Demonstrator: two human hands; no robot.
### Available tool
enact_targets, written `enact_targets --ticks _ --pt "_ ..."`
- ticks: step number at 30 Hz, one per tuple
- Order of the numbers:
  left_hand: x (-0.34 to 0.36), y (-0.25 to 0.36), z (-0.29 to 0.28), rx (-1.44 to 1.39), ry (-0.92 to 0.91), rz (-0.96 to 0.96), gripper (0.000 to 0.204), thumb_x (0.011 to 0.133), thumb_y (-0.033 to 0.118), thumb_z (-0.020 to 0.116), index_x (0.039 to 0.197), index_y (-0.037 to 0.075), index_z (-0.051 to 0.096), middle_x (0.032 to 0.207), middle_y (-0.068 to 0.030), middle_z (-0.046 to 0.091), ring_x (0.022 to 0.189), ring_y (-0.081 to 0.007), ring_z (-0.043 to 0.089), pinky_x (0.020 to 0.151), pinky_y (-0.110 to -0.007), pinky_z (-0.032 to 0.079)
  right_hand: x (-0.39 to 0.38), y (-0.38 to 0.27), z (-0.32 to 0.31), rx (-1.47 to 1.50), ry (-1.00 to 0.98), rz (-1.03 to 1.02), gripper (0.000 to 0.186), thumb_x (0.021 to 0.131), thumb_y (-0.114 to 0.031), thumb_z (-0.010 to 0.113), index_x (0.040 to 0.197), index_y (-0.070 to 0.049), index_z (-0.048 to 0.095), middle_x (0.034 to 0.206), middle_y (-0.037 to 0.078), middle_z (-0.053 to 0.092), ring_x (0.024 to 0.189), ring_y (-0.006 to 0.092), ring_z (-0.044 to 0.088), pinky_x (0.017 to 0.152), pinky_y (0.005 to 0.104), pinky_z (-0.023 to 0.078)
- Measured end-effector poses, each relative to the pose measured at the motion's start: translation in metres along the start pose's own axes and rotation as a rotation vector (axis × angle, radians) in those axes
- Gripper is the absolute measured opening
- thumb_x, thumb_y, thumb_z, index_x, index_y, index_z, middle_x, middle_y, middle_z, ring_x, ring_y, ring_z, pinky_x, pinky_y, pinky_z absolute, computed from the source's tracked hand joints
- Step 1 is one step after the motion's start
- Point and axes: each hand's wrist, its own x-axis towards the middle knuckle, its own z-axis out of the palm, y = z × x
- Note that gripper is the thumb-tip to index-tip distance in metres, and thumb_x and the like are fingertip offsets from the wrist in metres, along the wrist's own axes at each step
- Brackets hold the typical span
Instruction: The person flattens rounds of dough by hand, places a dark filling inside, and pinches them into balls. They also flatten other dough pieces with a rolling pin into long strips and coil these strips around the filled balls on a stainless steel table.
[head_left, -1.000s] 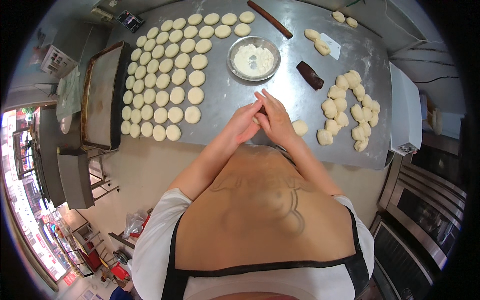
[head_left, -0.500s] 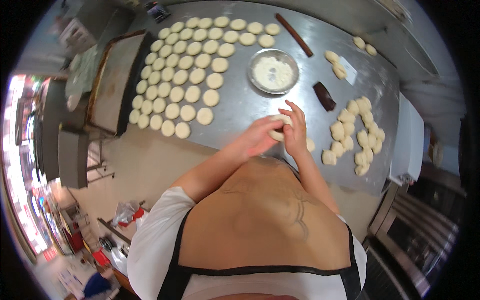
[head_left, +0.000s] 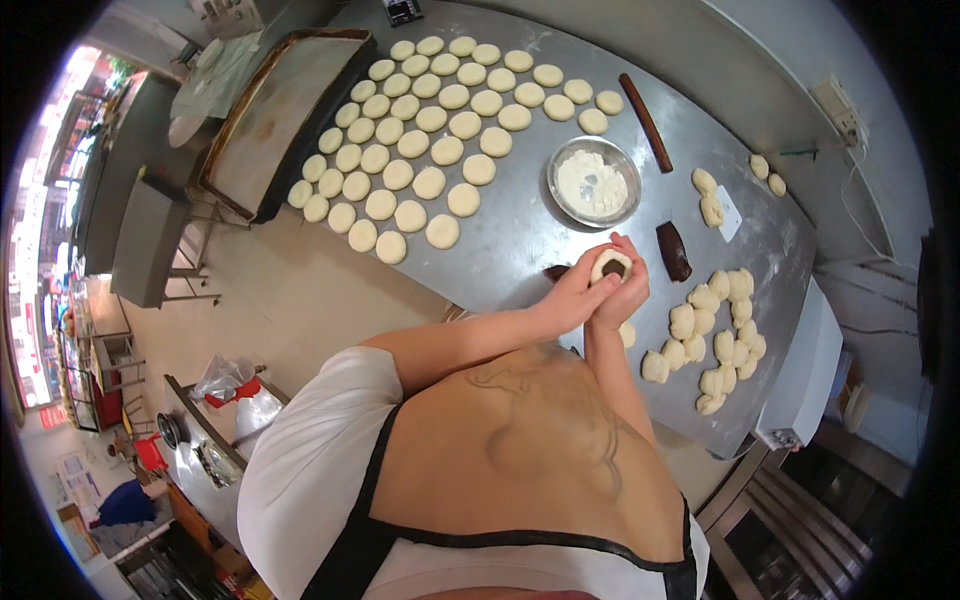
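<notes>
Both hands are cupped together around a small round of white dough (head_left: 598,268) with a dark filling showing in its open top. My left hand (head_left: 574,300) presses at its near side with the thumb by the rim. My right hand (head_left: 630,288) wraps it from the right and below. Just left of my left hand lies a dark brown lump (head_left: 556,272), partly hidden by it. Beside my right wrist a piece of dough (head_left: 627,334) shows in part. A metal bowl (head_left: 553,184) of white flour (head_left: 590,180) stands just beyond the hands.
Flattened dough rounds (head_left: 429,182) sit in rows across the left of the metal table (head_left: 500,250). To the right are a dark block (head_left: 673,252), dough lumps (head_left: 703,298), a white card-like piece (head_left: 729,215) and a brown rolling pin (head_left: 646,122). A large tray (head_left: 285,110) stands left.
The whole view has swung round. My hands have come closer together around the dough, its dark filling now faces up plainly, and the dark lump beside my left hand has come into sight.
</notes>
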Motion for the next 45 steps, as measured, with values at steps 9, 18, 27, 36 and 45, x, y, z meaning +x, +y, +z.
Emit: enact_targets --ticks 9,18,27,36,45 --pt "0.003 0.012 -0.01 -0.223 0.001 -0.161 0.037 0.099 0.013 0.041 0.135 0.006 0.045 0.114 -0.0038 0.056 0.101 -0.0111 0.054 0.085 -0.027 0.046 0.007 -0.022 -0.01 -0.24 -0.391 -0.284 0.041 0.1 -0.02 0.037 0.11 0.005 0.068 0.133 0.019 0.059 0.126 0.0337 0.053 0.11 0.0432 0.035" --pt "-0.014 0.015 0.011 -0.348 0.309 -0.238 0.067 0.091 0.029 0.049 0.148 0.006 0.021 0.129 -0.0109 0.045 0.119 -0.0192 0.047 0.103 -0.03 0.036 -0.022 -0.001 -0.006 -0.326 -0.291 -0.622 0.023 0.094 -0.021 0.044 0.09 -0.006 0.06 0.109 0.011 0.066 0.108 0.0301 0.059 0.103 0.0495 0.034" --pt "-0.005 0.001 0.004 -0.38 0.081 -0.161 0.058 0.104 0.034 0.042 0.152 0.008 0.021 0.14 -0.0119 0.044 0.127 -0.0166 0.045 0.107 -0.032 0.037 -0.001 0.001 -0.013 -0.168 -0.227 -0.259 0.033 0.099 -0.021 0.04 0.08 -0.002 0.06 0.083 0.01 0.068 0.082 0.0273 0.063 0.1 0.0449 0.042" --pt "-0.006 -0.016 -0.02 -0.181 0.016 -0.234 0.037 0.105 0.028 0.048 0.13 0.002 0.051 0.123 -0.0072 0.057 0.111 -0.0144 0.056 0.095 -0.031 0.047 -0.012 -0.014 -0.007 -0.216 -0.492 -0.276 0.035 0.1 -0.012 0.035 0.125 0.006 0.053 0.089 0.015 0.072 0.088 0.0245 0.069 0.106 0.0423 0.039" --pt "-0.002 -0.001 -0.033 -0.357 0.087 -0.271 0.049 0.104 0.041 0.046 0.129 -0.001 0.049 0.125 -0.0105 0.057 0.114 -0.0192 0.057 0.099 -0.036 0.048 0.0 -0.01 -0.016 -0.619 -0.663 -0.538 0.034 0.098 -0.018 0.043 0.123 -0.003 0.06 0.131 0.014 0.057 0.127 0.0331 0.046 0.107 0.0423 0.033"
